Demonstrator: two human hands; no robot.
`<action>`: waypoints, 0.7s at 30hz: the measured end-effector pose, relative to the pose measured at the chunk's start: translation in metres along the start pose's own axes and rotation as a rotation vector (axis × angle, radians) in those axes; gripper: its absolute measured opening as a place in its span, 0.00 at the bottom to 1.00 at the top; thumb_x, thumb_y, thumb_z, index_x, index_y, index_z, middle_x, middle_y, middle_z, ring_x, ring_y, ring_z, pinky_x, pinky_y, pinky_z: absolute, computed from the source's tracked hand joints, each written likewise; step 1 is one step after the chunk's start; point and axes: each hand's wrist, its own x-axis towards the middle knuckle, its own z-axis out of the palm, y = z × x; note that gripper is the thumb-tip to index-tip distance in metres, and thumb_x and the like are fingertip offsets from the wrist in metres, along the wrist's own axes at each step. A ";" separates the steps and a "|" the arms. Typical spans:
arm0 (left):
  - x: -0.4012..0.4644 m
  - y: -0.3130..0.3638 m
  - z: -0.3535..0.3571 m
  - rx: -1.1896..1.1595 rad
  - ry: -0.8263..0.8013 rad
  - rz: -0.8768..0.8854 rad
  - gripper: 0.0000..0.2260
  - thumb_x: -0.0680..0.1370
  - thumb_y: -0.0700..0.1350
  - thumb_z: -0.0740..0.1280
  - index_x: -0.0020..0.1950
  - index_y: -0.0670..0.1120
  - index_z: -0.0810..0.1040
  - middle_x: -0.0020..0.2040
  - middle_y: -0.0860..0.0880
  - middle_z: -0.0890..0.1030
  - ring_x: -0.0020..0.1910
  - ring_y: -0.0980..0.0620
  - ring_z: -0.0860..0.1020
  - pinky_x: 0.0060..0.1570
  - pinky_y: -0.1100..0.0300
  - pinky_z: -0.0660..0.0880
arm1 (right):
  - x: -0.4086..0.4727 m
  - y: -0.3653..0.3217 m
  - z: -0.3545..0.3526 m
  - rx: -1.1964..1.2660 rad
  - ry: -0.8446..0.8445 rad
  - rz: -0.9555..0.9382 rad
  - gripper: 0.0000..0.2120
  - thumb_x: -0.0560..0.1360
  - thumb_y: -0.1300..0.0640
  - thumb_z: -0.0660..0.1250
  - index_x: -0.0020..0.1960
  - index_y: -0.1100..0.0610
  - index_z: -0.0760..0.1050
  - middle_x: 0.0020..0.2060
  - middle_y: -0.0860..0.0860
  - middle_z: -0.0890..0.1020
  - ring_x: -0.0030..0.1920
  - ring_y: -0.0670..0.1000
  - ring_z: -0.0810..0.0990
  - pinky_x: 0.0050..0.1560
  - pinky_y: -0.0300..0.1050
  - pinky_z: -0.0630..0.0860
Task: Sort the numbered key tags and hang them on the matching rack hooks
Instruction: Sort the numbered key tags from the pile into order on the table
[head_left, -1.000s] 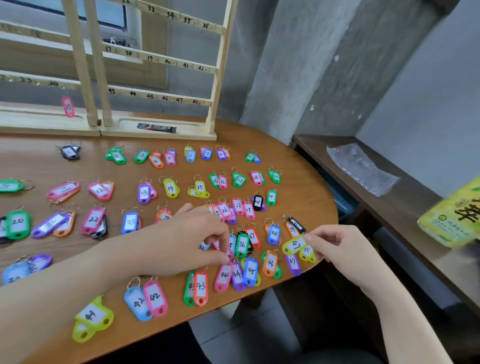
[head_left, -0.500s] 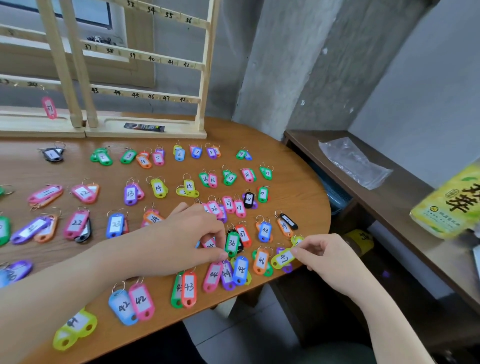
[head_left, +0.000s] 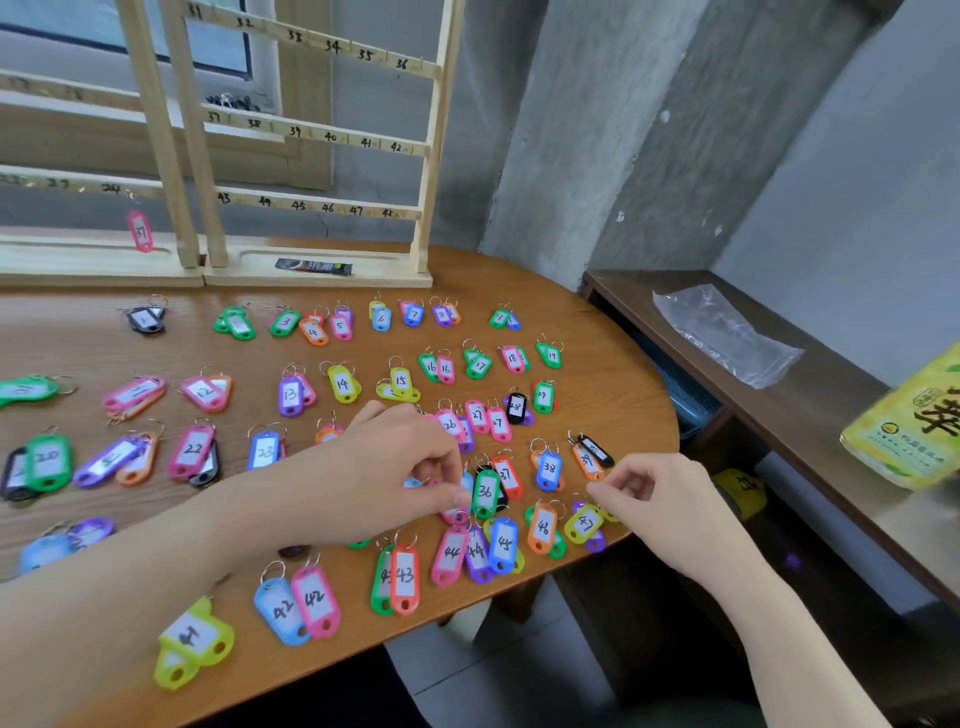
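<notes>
Compared with half a second ago, the right hand (head_left: 660, 499) has lifted slightly off the yellow-green tag 47 (head_left: 584, 522) and now sits just above it near the tabletop's (head_left: 597, 332) right edge, thumb and forefinger pinched together; whether they hold the tag's ring cannot be told. The left hand (head_left: 400, 467) remains over the rows near the front edge, its curled fingers pinching at small tags just left of the green tag 36 (head_left: 485, 491); what exactly it grips is hidden.

The numbered key tags lie in paired rows across the tabletop, low numbers toward the back, 42 to 47 along the front edge. At the back edge stands the wooden rack (head_left: 311, 135), with numbered rails. One pink tag (head_left: 140, 231) hangs from the left section's bottom rail. A dark sachet (head_left: 313, 266) lies in the rack's base tray.
</notes>
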 end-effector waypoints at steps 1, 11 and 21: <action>-0.002 -0.002 -0.002 0.001 0.007 -0.003 0.09 0.78 0.61 0.66 0.46 0.57 0.77 0.40 0.55 0.74 0.50 0.61 0.69 0.62 0.64 0.61 | 0.002 -0.006 -0.001 0.000 0.000 -0.014 0.10 0.75 0.47 0.74 0.37 0.49 0.81 0.31 0.49 0.81 0.35 0.47 0.79 0.34 0.36 0.73; -0.056 -0.039 -0.050 -0.005 0.143 -0.148 0.09 0.78 0.61 0.67 0.46 0.57 0.78 0.40 0.55 0.78 0.52 0.62 0.70 0.58 0.66 0.61 | 0.039 -0.119 0.017 0.182 -0.035 -0.261 0.11 0.76 0.52 0.73 0.36 0.55 0.81 0.28 0.47 0.79 0.29 0.40 0.73 0.33 0.32 0.70; -0.146 -0.121 -0.093 -0.069 0.421 -0.381 0.17 0.71 0.68 0.61 0.42 0.57 0.78 0.40 0.60 0.78 0.45 0.57 0.72 0.46 0.60 0.66 | 0.081 -0.256 0.096 0.350 -0.183 -0.437 0.06 0.78 0.54 0.71 0.42 0.52 0.82 0.32 0.46 0.81 0.32 0.38 0.74 0.36 0.32 0.71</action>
